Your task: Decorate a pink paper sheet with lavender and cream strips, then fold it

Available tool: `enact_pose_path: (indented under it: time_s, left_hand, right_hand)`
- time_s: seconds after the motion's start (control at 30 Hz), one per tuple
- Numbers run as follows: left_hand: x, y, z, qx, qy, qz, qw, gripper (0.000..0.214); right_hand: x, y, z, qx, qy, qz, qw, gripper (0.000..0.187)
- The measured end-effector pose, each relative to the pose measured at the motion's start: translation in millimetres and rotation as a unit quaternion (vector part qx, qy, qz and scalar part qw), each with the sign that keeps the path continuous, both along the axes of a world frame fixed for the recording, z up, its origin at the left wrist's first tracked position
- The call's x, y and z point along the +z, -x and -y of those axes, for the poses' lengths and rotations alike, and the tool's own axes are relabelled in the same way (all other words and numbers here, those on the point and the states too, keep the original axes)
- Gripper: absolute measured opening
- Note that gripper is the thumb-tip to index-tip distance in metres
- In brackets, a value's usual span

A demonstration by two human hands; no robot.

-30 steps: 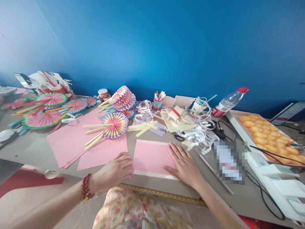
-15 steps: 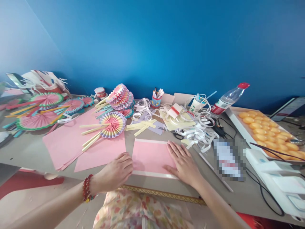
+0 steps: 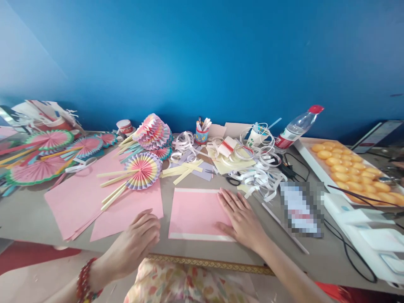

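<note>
A pink paper sheet [image 3: 195, 214] lies flat on the table, with a white strip along its far edge and another along its near edge. My right hand [image 3: 241, 216] rests flat on the sheet's right side, fingers stretched out. Off the sheet's left edge, my left hand [image 3: 137, 235] is held with its fingers curled together. Its palm side is hidden, so anything inside it does not show. Just beyond it are larger pink sheets [image 3: 69, 206], on which a folded round paper fan [image 3: 143, 170] with pale yellow sticks lies.
Curled white paper strips [image 3: 265, 181], scissors [image 3: 232, 181] and a pen cup [image 3: 202, 135] are toward the back. More paper fans [image 3: 50, 139] lie at left. At right are a bottle [image 3: 298, 128], a tray of orange pieces [image 3: 344, 164] and a white power strip [image 3: 356, 235].
My left hand has moved left and toward me, away from the pink sheet's left edge. My right hand stays flat on the sheet. The view has shifted slightly.
</note>
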State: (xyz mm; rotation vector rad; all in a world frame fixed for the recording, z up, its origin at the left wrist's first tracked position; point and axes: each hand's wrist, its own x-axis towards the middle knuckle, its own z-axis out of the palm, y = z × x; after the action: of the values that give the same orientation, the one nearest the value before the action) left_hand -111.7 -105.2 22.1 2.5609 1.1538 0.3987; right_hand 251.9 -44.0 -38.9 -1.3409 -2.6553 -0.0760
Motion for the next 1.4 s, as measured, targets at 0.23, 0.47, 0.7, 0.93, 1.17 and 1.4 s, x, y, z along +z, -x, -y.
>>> enact_pose_path:
  time_s: [0.23, 0.47, 0.7, 0.93, 1.17, 1.4]
  left_hand:
    - [-17.6, -38.5, -39.8, -0.037, -0.064, -0.087, 0.993, 0.065]
    - [-41.8, -42.4, -61.8, -0.045, -0.095, -0.130, 0.986, 0.097]
    - [-38.8, -38.0, -59.2, -0.017, -0.067, -0.115, 0.991, 0.098]
    - [-46.4, -36.8, -59.8, -0.015, -0.078, -0.125, 0.989, 0.104]
    - [-47.7, -31.4, -67.0, 0.042, -0.127, -0.140, 0.981, 0.087]
    - [-43.1, -27.1, -76.8, 0.055, -0.139, -0.134, 0.980, 0.076]
  right_hand:
    - [3.2, -0.2, 0.5, -0.002, 0.009, 0.009, 1.000, 0.086]
    - [-0.1, -4.0, -0.4, -0.001, 0.005, -0.007, 1.000, 0.084]
    - [9.5, -4.5, -4.3, -0.037, -0.003, -0.032, 0.999, 0.078]
    - [24.7, 33.6, -9.8, 0.040, 0.060, -0.032, 0.997, 0.080]
    - [1.5, 34.9, -20.8, 0.048, 0.048, -0.018, 0.998, 0.079]
    - [3.8, 31.4, -23.0, 0.059, 0.033, -0.013, 0.998, 0.075]
